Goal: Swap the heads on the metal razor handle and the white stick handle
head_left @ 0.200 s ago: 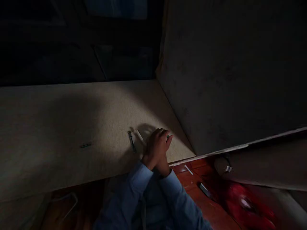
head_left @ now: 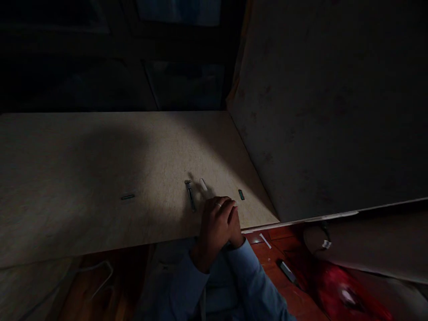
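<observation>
My left hand (head_left: 216, 225), with a ring on one finger, is closed and lies over my right hand (head_left: 236, 226) at the board's front edge. Fingers of the right hand are hidden beneath it, and whatever is between the hands cannot be seen. Just beyond the left knuckles a white stick-like piece (head_left: 203, 184) shows, its near end blurred and partly covered. Left of that lies a slim dark metallic tool (head_left: 190, 195) with a wider head; its kind is unclear. A small dark green piece (head_left: 241, 195) rests right of the hands.
Another thin dark green piece (head_left: 127, 196) lies farther left on the pale board (head_left: 163, 147). A tall grey panel (head_left: 321, 116) rises at the right. Below, the reddish floor holds a white strip (head_left: 265, 240), a dark flat object (head_left: 288, 271) and a red shiny bag-like thing (head_left: 341, 285).
Both hands have drawn back toward the board's front edge, and the left fingers have folded down. The green piece that was half behind the fingers now shows whole. The view has shifted slightly.
</observation>
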`<state>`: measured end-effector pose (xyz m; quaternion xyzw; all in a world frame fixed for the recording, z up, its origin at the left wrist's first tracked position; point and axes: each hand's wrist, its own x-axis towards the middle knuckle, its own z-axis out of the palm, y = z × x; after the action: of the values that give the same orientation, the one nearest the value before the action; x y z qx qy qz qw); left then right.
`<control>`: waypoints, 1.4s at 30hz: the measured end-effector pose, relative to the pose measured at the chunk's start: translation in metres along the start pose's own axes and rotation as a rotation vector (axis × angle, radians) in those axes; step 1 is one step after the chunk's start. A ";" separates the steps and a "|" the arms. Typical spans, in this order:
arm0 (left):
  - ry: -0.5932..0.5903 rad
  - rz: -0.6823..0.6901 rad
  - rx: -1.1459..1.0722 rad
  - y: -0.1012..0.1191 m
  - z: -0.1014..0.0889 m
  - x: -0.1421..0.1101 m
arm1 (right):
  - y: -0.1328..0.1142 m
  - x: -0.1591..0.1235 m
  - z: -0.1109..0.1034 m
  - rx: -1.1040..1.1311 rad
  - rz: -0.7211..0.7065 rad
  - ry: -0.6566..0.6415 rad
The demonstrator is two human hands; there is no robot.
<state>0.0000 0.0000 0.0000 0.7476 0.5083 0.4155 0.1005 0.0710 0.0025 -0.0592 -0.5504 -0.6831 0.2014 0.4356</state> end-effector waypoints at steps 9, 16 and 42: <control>0.167 -0.156 0.073 -0.063 -0.042 -0.018 | -0.018 0.014 -0.016 0.264 0.197 -0.061; 0.144 -0.320 0.073 -0.106 -0.040 -0.024 | -0.006 0.015 -0.032 0.105 0.204 -0.003; 0.107 -0.323 0.012 -0.110 -0.039 -0.024 | 0.052 0.039 -0.083 -0.583 0.231 0.178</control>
<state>-0.1055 0.0204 -0.0505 0.6335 0.6290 0.4302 0.1342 0.1685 0.0379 -0.0390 -0.7412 -0.6045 -0.0036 0.2918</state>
